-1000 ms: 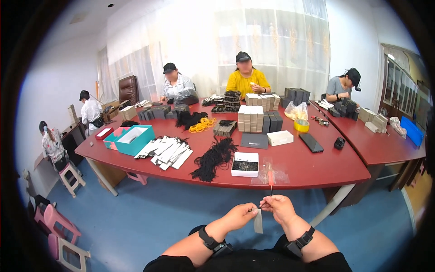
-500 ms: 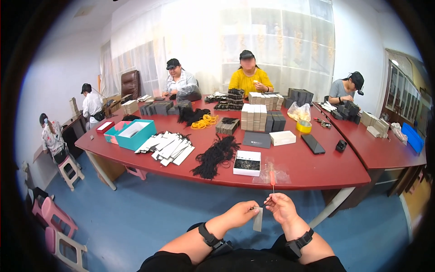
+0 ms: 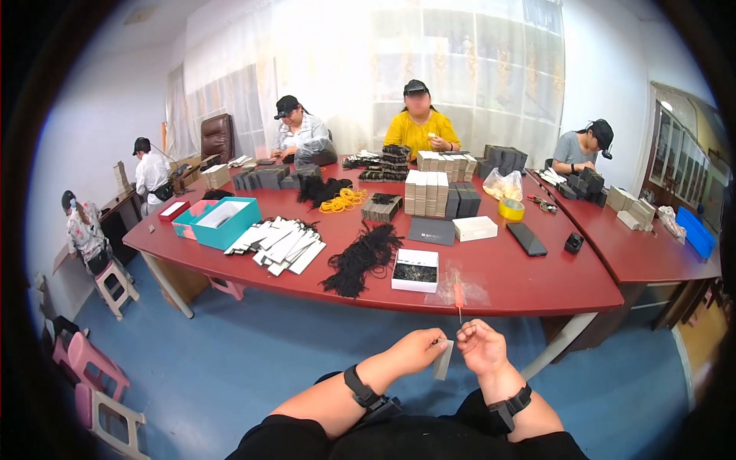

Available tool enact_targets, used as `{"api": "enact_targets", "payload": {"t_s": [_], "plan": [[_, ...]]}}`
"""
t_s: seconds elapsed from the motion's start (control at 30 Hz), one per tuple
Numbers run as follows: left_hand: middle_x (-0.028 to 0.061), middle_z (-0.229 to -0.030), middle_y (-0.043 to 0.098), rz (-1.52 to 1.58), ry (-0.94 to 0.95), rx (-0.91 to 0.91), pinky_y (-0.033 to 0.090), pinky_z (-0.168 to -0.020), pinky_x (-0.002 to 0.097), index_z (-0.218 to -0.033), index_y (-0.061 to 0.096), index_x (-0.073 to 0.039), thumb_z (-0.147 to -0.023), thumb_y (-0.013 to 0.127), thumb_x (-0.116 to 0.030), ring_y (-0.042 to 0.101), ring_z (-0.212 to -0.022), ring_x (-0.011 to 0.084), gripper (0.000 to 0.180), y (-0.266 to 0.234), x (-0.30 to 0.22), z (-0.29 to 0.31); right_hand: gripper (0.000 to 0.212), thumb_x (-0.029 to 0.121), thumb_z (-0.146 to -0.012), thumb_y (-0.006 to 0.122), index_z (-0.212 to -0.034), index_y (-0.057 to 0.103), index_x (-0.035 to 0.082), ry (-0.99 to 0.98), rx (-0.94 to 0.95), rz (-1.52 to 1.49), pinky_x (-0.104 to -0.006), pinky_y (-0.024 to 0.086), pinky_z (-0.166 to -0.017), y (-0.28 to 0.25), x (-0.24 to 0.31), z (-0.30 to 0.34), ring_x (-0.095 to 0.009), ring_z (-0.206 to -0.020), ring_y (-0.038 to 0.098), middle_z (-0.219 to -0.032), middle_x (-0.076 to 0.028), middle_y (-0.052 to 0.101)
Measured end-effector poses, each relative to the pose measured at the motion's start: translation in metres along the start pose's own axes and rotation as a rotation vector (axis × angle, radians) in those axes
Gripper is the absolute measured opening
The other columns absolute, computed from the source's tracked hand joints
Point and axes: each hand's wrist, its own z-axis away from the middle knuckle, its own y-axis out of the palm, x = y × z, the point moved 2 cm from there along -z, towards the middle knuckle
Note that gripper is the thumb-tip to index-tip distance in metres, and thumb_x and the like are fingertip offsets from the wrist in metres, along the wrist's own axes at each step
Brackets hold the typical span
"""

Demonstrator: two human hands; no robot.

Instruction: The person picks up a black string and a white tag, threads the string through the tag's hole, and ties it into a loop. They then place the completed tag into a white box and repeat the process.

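Observation:
My left hand (image 3: 418,350) pinches a small pale grey card tag (image 3: 442,363), which hangs down between my two hands. Beside it, my right hand (image 3: 483,350) has its fingers curled inward, palm turned partly up; what sits in the fingertips is too small to make out. Just above those fingertips ends the thin metal shaft of a red-handled tool (image 3: 459,294), which sticks out over the table's near edge from a clear plastic wrapper (image 3: 477,295). A white box (image 3: 415,282) of small black pieces and a heap of black cords (image 3: 360,261) lie close by.
On the red table (image 3: 552,287) are white tags (image 3: 277,245), a teal box (image 3: 225,224), stacked cards (image 3: 426,193), yellow tape (image 3: 511,208) and a phone (image 3: 527,239). Several people sit at work around the room. Pink stools (image 3: 96,360) stand at the left.
My hands have moved slightly apart, and the dark cord seen between them is no longer visible. The tag has shifted a little right and up with my left hand.

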Motion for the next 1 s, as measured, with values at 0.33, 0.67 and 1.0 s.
{"api": "enact_targets", "payload": {"t_s": [0.33,0.67,1.0], "plan": [[0.0173,-0.096,0.061,0.029,0.143,-0.264,0.048,-0.081,0.0352,-0.114,0.043,-0.002,-0.096,0.041,-0.011,0.062,-0.094,0.0240,0.021,0.005,0.002,0.025,0.032,0.005,-0.089,0.053,-0.121,0.055,-0.002,0.255,-0.067,0.605,-0.0212,0.044,-0.058,0.008,-0.026,0.024,-0.010,-0.069,0.056,-0.099,-0.005,0.063],[0.0096,-0.104,0.065,0.290,0.160,-0.217,0.049,-0.079,0.0250,-0.132,0.047,-0.007,-0.092,0.051,-0.004,0.060,-0.087,0.0110,0.040,0.010,0.009,0.037,0.018,0.009,-0.087,0.061,-0.103,0.062,0.001,0.388,0.040,0.552,-0.0224,0.046,-0.060,0.025,-0.037,0.021,-0.009,-0.066,0.056,-0.080,-0.001,0.059],[0.0170,-0.132,0.046,0.197,0.335,-0.037,0.043,-0.094,0.0362,-0.146,0.017,-0.009,-0.080,0.070,-0.013,0.053,-0.108,0.0246,0.085,0.024,0.015,0.043,0.014,0.013,-0.090,0.056,-0.092,0.062,0.000,0.225,-0.110,0.389,-0.0259,0.049,-0.061,0.018,-0.039,0.032,-0.015,-0.064,0.058,-0.074,-0.006,0.060]]}}
